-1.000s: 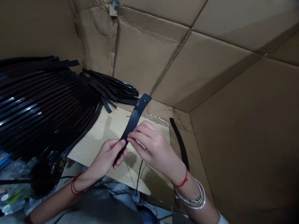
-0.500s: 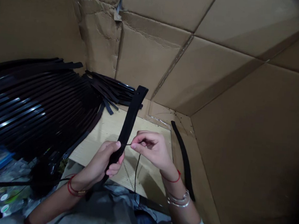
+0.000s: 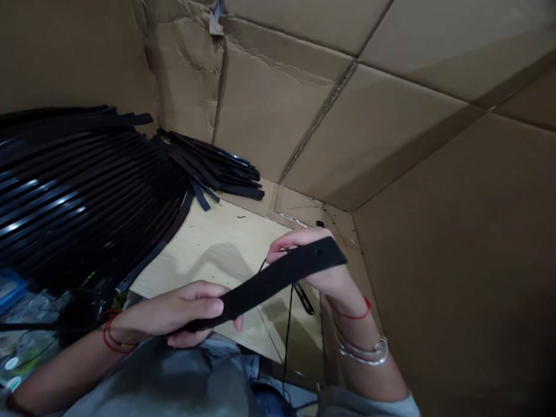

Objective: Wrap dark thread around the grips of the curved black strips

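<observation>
My left hand is closed round the near end of a black strap. The strap slants up to the right, and its far end with a small hole lies across my right hand. That hand sits just behind the strap end, fingers pinched on a thin black thread that hangs down toward my lap. Both wrists carry red strings, and silver bangles ring the right one. Part of the right hand's fingers is hidden by the strap.
A big stack of black straps fills the left, with a smaller pile behind it. A pale wooden board lies under my hands. Cardboard walls close in the back and right. Another dark strap piece shows below my right hand.
The strap has swung from nearly upright down to the right, almost level. My right hand moved right and a little up with the thread; my left hand dropped lower.
</observation>
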{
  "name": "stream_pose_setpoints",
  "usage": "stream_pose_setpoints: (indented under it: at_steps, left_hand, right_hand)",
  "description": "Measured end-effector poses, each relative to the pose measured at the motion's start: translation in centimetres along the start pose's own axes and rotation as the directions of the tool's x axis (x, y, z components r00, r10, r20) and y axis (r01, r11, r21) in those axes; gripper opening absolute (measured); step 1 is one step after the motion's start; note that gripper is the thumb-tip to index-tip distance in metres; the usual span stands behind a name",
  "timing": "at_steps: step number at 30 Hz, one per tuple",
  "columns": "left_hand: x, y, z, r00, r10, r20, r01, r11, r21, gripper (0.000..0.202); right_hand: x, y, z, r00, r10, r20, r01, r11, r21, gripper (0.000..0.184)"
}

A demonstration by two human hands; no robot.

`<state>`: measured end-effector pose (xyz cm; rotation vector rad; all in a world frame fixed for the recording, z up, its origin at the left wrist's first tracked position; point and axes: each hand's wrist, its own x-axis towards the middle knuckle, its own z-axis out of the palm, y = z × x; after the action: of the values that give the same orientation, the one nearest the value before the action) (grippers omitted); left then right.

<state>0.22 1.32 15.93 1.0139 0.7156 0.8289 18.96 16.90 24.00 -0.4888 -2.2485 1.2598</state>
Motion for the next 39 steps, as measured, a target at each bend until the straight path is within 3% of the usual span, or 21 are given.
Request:
stream_pose_setpoints:
  at_steps: [2,5,7,9,11,13,15,17,20,23,27,31,36,39]
  left_hand:
    - [-0.1,-0.6,-0.6,0.99,0.041,-0.138,-0.045,0.999,-0.025,0.045]
    - [0.1,-1.0,-1.1,0.953,0.116,-0.281,-0.126,0.992,-0.019,0.042]
    - [0.5,-0.8,-1.2,0.944,0.163,-0.287,-0.168,0.986,0.008,0.035]
    - [0.8,-0.3,-1.1,0.942,0.189,-0.277,-0.181,0.982,0.056,0.029]
    - [1.1,0.1,-0.8,0.931,0.194,-0.31,-0.158,0.978,0.137,0.027]
    - [1.3,0.3,-0.6,0.908,0.197,-0.369,-0.109,0.963,0.247,0.027]
    - [1.4,0.3,-0.3,0.883,0.212,-0.418,-0.063,0.937,0.343,0.027]
    - [1.5,0.0,-0.2,0.857,0.237,-0.458,-0.075,0.936,0.344,0.027]
    - [1.6,-0.2,0.2,0.834,0.228,-0.503,-0.166,0.972,0.165,0.031]
    - [1.6,-0.1,0.6,0.856,0.177,-0.487,-0.223,0.974,-0.038,0.031]
    - [1.5,0.3,1.2,0.854,0.138,-0.501,-0.268,0.943,-0.198,0.031]
    - [1.3,0.6,1.5,0.897,0.086,-0.434,-0.22,0.938,-0.269,0.038]
    - [0.9,0.8,0.9,0.893,0.095,-0.44,-0.195,0.963,-0.187,0.032]
    - [1.0,0.5,-0.1,0.902,0.109,-0.417,-0.18,0.975,-0.134,0.03]
  right_hand:
    - [-0.7,0.2,-0.6,1.0,0.002,0.029,-0.001,1.0,-0.027,0.022]
    - [-1.7,1.5,0.2,0.969,0.091,0.231,-0.106,0.993,0.053,0.021]
    - [-2.4,2.5,1.6,0.93,0.107,0.353,-0.197,0.953,0.232,0.023]
    - [-2.9,3.2,3.3,0.873,0.096,0.479,-0.32,0.852,0.413,0.04]
    - [-3.2,3.2,4.8,0.84,0.103,0.533,-0.402,0.779,0.482,0.043]
    - [-3.3,2.4,5.7,0.875,0.17,0.453,-0.389,0.804,0.45,0.037]
    - [-3.3,1.4,6.0,0.933,0.229,0.279,-0.324,0.87,0.371,0.038]
    - [-3.3,0.7,6.0,0.954,0.249,0.168,-0.291,0.904,0.312,0.041]
    - [-3.5,0.7,6.3,0.957,0.282,0.071,-0.289,0.891,0.35,0.042]
    - [-3.9,1.6,7.2,0.95,0.312,-0.03,-0.266,0.852,0.452,0.037]
    - [-4.1,2.4,8.4,0.947,0.309,-0.085,-0.227,0.833,0.505,0.034]
    - [-3.7,2.8,8.9,0.957,0.262,-0.125,-0.156,0.826,0.541,0.032]
    - [-2.8,3.8,8.9,0.939,0.28,-0.201,-0.128,0.825,0.55,0.016]
    - [-1.9,4.5,8.8,0.931,0.318,-0.18,-0.164,0.804,0.572,0.018]
